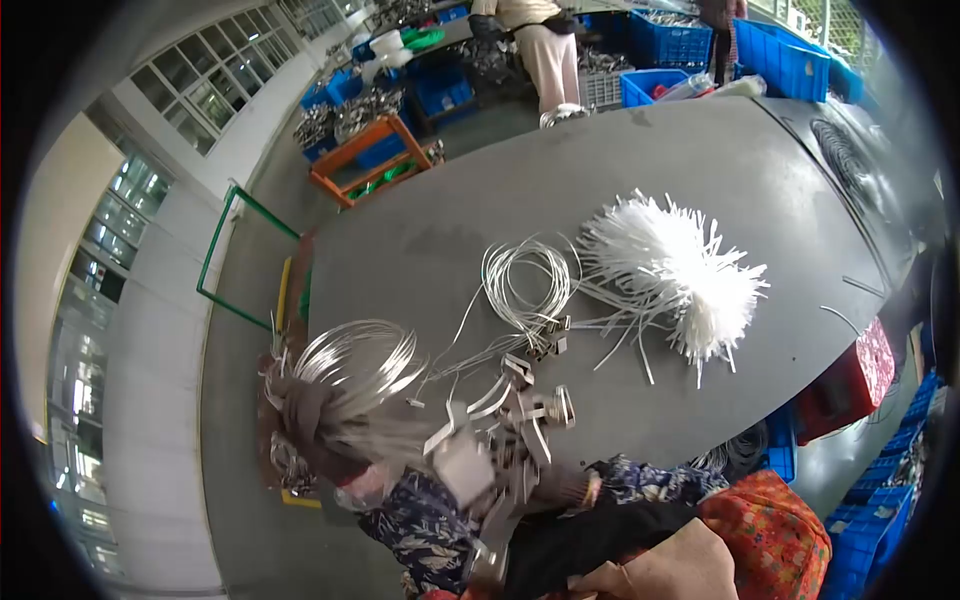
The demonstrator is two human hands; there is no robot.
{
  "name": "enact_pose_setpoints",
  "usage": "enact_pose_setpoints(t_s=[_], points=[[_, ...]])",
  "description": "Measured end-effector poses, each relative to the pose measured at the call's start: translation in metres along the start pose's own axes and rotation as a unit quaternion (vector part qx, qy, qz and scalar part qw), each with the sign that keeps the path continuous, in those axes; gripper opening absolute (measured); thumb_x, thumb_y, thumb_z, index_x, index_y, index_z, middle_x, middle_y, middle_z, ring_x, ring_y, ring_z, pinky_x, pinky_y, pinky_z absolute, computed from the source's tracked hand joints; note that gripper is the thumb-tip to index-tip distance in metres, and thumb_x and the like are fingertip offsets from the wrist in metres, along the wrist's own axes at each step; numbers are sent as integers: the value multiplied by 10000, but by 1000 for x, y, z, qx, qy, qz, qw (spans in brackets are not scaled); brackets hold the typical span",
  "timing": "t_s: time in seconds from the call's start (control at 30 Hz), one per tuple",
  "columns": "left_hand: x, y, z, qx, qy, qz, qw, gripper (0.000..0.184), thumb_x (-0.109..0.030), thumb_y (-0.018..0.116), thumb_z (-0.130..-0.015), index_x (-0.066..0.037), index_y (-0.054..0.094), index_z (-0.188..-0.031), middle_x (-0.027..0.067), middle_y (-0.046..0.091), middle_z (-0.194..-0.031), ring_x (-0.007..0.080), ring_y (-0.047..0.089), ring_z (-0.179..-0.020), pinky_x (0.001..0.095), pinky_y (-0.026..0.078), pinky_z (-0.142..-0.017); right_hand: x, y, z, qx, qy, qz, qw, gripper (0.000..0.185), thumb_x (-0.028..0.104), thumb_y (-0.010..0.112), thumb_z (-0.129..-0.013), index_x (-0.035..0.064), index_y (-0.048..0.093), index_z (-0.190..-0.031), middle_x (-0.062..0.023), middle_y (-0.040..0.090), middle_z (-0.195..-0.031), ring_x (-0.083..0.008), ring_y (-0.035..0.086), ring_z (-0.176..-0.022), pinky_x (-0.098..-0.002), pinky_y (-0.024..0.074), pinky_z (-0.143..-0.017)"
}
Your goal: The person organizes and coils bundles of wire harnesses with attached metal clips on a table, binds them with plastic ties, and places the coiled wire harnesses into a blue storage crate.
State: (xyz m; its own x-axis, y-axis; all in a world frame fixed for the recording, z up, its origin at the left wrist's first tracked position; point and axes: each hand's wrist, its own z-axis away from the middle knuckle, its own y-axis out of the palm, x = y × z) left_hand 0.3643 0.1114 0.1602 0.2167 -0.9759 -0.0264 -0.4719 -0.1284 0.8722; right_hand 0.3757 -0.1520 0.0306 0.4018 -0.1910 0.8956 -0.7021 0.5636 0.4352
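Observation:
My left hand [315,425], in a dark glove and blurred by motion, is at the left end of the table, closed round the lower side of a loose coil of silvery wire [365,362]. My right hand [550,486], also in a dark glove, lies low in the centre beside a cluster of bent metal pieces [516,410]; its fingers are smeared and partly hidden. A large blurred metal plate [464,466] shows between the hands. Beyond them a second wire coil [527,282] lies flat, and right of it spreads a big bundle of white strips [690,280].
The grey table [420,215] curves across the view. An orange rack [370,160], blue crates [785,58] and a standing person [545,50] are beyond its far edge. A green rail [215,240] stands left; a red box [850,385] is at the right edge.

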Motion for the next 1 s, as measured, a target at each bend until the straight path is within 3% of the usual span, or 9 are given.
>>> enact_pose_setpoints(t_s=[0.1,0.13,0.17,0.23,0.27,0.37,0.7,0.83,1.0], points=[[16,-17,-38,-1,-142,-20,990,364,-262,588,-946,-72,562,-1255,-43,525,-712,40,484,-677,262,445,-603,28,-14,9,15,-12,51,999,232,235,648,-922,14,632,-988,-8,643,-847,-84,575,-791,-281,469,-649],[25,-51,-57,-195,115,-273,935,377,-355,527,-967,-81,561,-1225,41,589,-860,141,559,-758,312,489,-718,28,-9,7,-21,-14,4,1000,254,258,650,-920,16,632,-996,-17,638,-832,-94,584,-778,-293,476,-651],[36,-90,-69,-360,343,-488,718,423,-447,466,-988,-90,561,-1194,126,652,-1009,243,635,-839,361,532,-834,24,-3,6,-60,-9,-46,997,276,282,652,-919,19,632,-1003,-26,633,-818,-105,592,-765,-304,482,-652],[72,-66,-92,-243,234,-420,842,379,-465,501,-979,-114,543,-1115,86,633,-969,237,614,-851,426,517,-883,42,-8,-8,-61,84,279,955,325,321,637,-918,54,594,-1099,-93,644,-812,-205,639,-701,-365,496,-610],[89,-61,-107,-248,227,-418,844,379,-465,501,-979,-114,543,-1115,86,633,-969,237,614,-851,426,517,-883,-8,-21,-22,-106,-114,467,870,367,332,613,-923,78,555,-1182,-155,655,-801,-324,655,-676,-424,500,-576],[116,-74,-126,-335,259,-228,877,333,-442,589,-953,-114,543,-994,43,608,-908,218,597,-867,421,522,-869,3,-4,-13,-207,-72,532,818,401,339,624,-913,99,549,-1225,-173,669,-816,-366,662,-716,-452,506,-583],[144,-98,-127,-332,92,-225,911,282,-334,673,-921,-75,574,-876,13,588,-834,197,577,-785,382,541,-794,24,9,10,-295,-49,534,791,382,184,680,-860,100,584,-1220,-138,681,-853,-339,665,-740,-444,515,-616],[136,-120,-127,-290,96,-216,928,311,-375,633,-946,-92,552,-845,28,585,-774,254,586,-737,415,552,-716,62,18,35,-343,-212,351,845,294,238,640,-922,23,605,-1119,-100,622,-712,-251,602,-610,-346,471,-556],[128,-144,-115,-275,56,-166,945,236,-366,637,-931,-137,581,-924,-43,530,-732,196,541,-668,431,546,-678,60,-25,42,-305,9,108,946,265,272,585,-955,17,652,-977,6,555,-682,-59,473,-598,-252,410,-528]])
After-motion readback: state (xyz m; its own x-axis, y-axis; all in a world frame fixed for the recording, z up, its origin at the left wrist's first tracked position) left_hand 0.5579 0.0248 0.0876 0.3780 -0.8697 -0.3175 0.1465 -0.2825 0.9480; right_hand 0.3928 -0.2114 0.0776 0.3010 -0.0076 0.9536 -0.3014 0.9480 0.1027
